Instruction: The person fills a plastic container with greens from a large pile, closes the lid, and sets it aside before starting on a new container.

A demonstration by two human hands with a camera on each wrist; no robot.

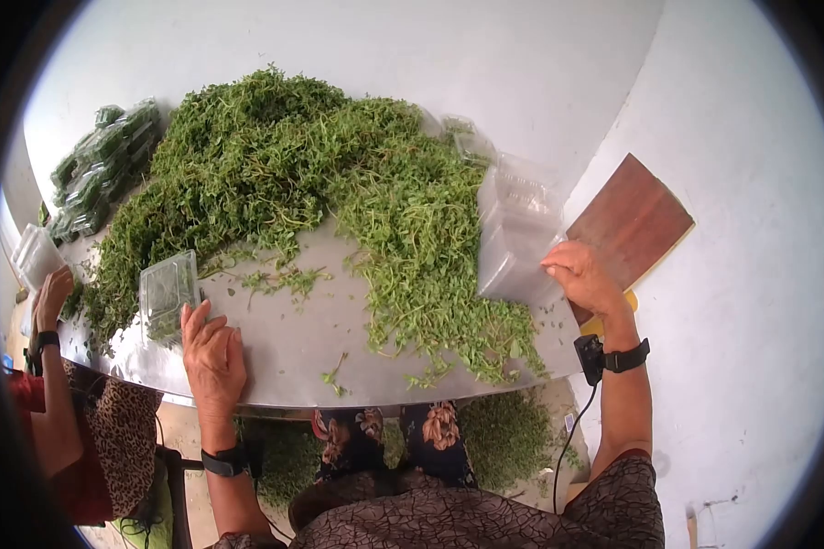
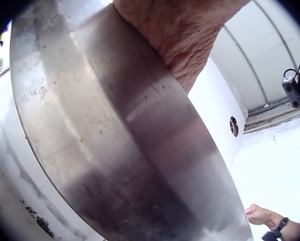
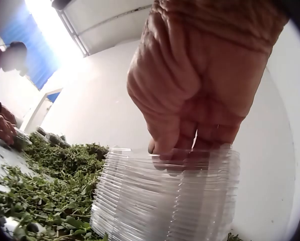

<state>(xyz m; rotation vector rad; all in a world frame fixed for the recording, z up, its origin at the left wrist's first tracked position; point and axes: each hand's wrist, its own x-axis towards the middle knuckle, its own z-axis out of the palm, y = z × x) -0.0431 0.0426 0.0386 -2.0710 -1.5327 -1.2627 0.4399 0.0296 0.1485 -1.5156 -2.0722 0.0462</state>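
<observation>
In the head view a clear lidded box with greens inside lies at the table's left front. Against its right side rests the left hand, fingers loosely bent and gripping nothing. A tall stack of nested clear plastic containers stands at the right, and the right hand has its thumb and fingers at the near right corner. The right wrist view shows that hand pinching the top rims of the stack. In the left wrist view the left hand shows only partly, above the metal tabletop.
A large heap of leafy greens covers the table's back and middle. Packed boxes are piled at the far left. Another person's hand holds a clear container there. A brown board lies beyond the right edge.
</observation>
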